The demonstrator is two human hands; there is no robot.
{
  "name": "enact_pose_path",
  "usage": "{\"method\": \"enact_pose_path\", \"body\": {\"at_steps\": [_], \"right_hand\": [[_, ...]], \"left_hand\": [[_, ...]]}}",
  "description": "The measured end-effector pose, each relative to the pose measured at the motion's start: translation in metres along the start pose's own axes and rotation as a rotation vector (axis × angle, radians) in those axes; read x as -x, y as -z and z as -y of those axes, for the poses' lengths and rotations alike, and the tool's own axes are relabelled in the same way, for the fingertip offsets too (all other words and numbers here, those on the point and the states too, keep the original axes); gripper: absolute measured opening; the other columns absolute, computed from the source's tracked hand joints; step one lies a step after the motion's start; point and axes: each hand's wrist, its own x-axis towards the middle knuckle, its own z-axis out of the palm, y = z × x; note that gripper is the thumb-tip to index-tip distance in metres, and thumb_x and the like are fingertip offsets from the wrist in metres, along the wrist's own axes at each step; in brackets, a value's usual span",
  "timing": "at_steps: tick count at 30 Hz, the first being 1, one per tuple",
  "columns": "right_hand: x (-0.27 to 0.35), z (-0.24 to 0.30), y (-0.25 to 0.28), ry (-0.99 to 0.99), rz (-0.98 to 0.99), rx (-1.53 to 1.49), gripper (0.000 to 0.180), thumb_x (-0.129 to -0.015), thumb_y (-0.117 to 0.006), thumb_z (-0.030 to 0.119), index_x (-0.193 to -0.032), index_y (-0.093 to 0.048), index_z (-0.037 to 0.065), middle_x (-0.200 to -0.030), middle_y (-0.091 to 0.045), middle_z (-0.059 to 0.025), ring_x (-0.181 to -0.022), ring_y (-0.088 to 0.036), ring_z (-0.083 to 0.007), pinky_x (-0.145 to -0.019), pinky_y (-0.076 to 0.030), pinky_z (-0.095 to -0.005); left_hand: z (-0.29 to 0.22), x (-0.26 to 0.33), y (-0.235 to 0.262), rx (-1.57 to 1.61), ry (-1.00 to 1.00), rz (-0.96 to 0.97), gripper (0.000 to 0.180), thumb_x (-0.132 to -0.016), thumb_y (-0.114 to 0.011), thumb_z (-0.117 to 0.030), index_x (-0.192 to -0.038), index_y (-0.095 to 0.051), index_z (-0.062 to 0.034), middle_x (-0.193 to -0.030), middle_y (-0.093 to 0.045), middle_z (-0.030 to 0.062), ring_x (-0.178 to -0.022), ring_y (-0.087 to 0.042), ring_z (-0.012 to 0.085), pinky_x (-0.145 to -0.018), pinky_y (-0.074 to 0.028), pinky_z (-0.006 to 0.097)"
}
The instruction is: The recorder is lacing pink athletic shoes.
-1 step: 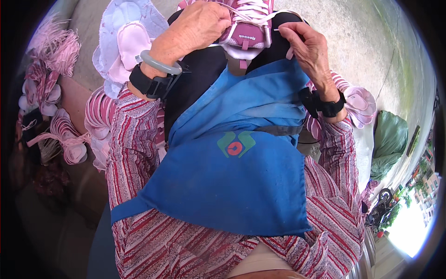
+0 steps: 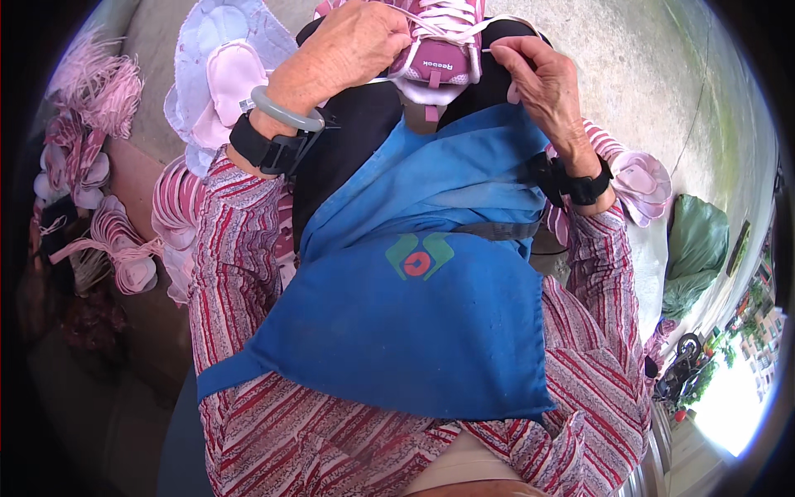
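Note:
A pink and maroon sneaker upper (image 2: 443, 65), laced with white shoelace (image 2: 447, 31), sits between my knees at the top of the view. Beside its left edge my left hand (image 2: 356, 48) is closed on a strand of the lace, with its fingertips partly hidden. A length of white lace also trails below that hand. To the right of the shoe, my right hand (image 2: 542, 87) pinches the lace between thumb and forefinger, and a short white bit shows past the fingertips.
A blue apron (image 2: 397, 331) covers my lap. To the left lie a pale blue cloth (image 2: 217, 29) with a pink shoe piece (image 2: 236, 79), stacked pink uppers (image 2: 124, 248) and pink laces (image 2: 103, 91). More pink uppers (image 2: 638, 182) and a green bag (image 2: 694, 248) are at the right.
My right hand has shifted very slightly left, toward the shoe. My left hand stays in nearly the same place.

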Motion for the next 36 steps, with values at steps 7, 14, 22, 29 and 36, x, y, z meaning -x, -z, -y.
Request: {"method": "enact_pose_path", "body": {"at_steps": [7, 14, 22, 29, 36], "right_hand": [[-0.004, 0.001, -0.008, 0.051, -0.061, 0.078, 0.020, -0.087, -0.061, 0.022, -0.094, -0.066, 0.003, -0.067, -0.059, -0.0020, -0.053, -0.052, -0.0067, -0.049, -0.042, -0.0218], [-0.004, -0.011, -0.009, 0.324, -0.079, 0.395, 0.017, -0.086, -0.060, 0.019, -0.091, -0.065, 0.004, -0.075, -0.062, -0.0083, -0.064, -0.059, -0.0187, -0.059, -0.047, -0.0267], [-0.001, 0.001, -0.015, 0.118, -0.109, 0.185, 0.017, -0.086, -0.060, 0.019, -0.091, -0.065, 0.004, -0.074, -0.061, -0.0089, -0.063, -0.059, -0.0174, -0.059, -0.047, -0.0265], [-0.001, 0.002, -0.022, 0.290, -0.121, 0.337, 0.019, -0.086, -0.059, 0.021, -0.088, -0.065, 0.003, -0.074, -0.061, -0.0100, -0.062, -0.059, -0.0212, -0.058, -0.047, -0.0277], [-0.010, -0.009, -0.021, 0.267, -0.090, 0.234, 0.022, -0.085, -0.060, 0.026, -0.091, -0.061, 0.006, -0.076, -0.056, -0.0108, -0.070, -0.059, -0.0257, -0.062, -0.045, -0.0346]], "left_hand": [[-0.010, 0.011, -0.018, 0.945, 0.833, -0.210, 0.021, -0.083, -0.066, -0.024, -0.090, -0.067, -0.0044, -0.074, -0.063, 0.0017, -0.066, -0.060, 0.0082, -0.059, -0.050, 0.019], [-0.038, 0.018, -0.030, 0.192, 0.434, -0.421, 0.023, -0.085, -0.060, -0.017, -0.098, -0.060, 0.0018, -0.082, -0.060, 0.0151, -0.071, -0.061, 0.0269, -0.063, -0.050, 0.032], [-0.040, 0.013, -0.040, 0.003, 0.455, -0.347, 0.027, -0.087, -0.051, -0.007, -0.112, -0.052, 0.0023, -0.093, -0.055, 0.0176, -0.086, -0.057, 0.0329, -0.075, -0.048, 0.036], [-0.031, 0.016, -0.046, 0.085, 0.313, -0.528, 0.025, -0.085, -0.050, -0.001, -0.110, -0.053, -0.0026, -0.082, -0.057, 0.0152, -0.076, -0.059, 0.0336, -0.068, -0.050, 0.038], [-0.037, 0.007, -0.029, -0.130, 0.280, -0.315, 0.021, -0.077, -0.061, -0.004, -0.097, -0.060, -0.0083, -0.080, -0.058, 0.0101, -0.073, -0.059, 0.0295, -0.064, -0.049, 0.035]]}}
